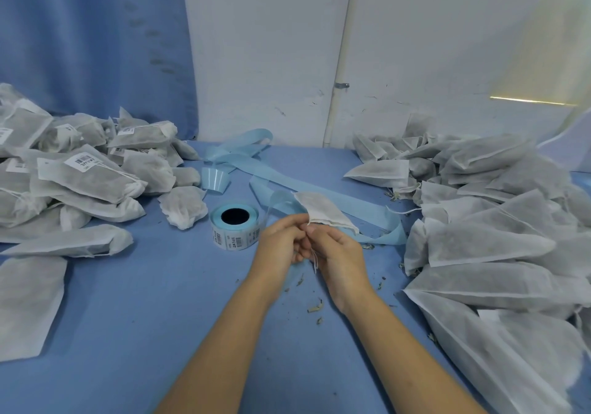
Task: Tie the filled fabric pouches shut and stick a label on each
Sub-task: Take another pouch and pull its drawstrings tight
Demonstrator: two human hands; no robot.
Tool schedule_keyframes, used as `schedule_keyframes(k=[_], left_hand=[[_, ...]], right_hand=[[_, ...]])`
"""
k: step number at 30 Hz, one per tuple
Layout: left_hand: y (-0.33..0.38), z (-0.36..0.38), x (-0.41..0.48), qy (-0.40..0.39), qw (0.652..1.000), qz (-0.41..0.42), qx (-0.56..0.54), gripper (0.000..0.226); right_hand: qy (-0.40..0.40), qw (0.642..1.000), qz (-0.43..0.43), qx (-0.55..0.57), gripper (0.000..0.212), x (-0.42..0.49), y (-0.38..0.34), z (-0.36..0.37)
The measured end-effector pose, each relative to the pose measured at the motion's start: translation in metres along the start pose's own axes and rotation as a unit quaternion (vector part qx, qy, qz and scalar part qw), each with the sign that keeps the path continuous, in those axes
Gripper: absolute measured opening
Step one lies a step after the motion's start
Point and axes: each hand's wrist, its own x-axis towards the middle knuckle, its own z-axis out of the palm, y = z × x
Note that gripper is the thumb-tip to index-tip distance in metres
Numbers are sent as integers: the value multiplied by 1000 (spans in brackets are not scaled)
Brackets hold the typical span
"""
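Note:
A small white fabric pouch (323, 209) is held up above the blue table (153, 301) at centre. My left hand (281, 241) and my right hand (335, 250) meet at its gathered mouth, and both pinch the thin white drawstring that dangles between them. A roll of barcode labels (235, 226) on blue backing stands just left of my left hand. A heap of labelled, tied pouches (83, 177) lies at the left. A heap of unlabelled pouches (499, 221) lies at the right.
Spent blue label backing strip (256, 164) trails in loops behind the roll and under the held pouch. Dried herb crumbs (315, 308) are scattered near my right wrist. A white wall and blue curtain (96, 39) stand behind the table.

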Motion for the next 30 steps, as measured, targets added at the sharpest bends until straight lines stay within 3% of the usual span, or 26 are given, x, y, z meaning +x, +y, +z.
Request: schedule_keyframes(k=[5, 10, 14, 20, 27, 30], left_hand=[[-4, 1, 2, 5, 997, 28, 66, 38], [-6, 4, 0, 24, 989, 81, 120, 28], [-11, 2, 0, 98, 966, 135, 200, 18], [-6, -16, 2, 195, 928, 125, 294, 18], [-12, -16, 1, 205, 899, 147, 358, 15], [-15, -17, -2, 167, 899, 145, 378, 15]], right_hand=[[0, 1000, 0, 19, 14, -1, 0, 0], [40, 995, 52, 73, 13, 0, -4, 3], [62, 973, 124, 186, 13, 2, -13, 0], [92, 950, 169, 247, 14, 2, -18, 1], [106, 948, 154, 257, 15, 4, -15, 3], [104, 952, 133, 254, 17, 4, -13, 0]])
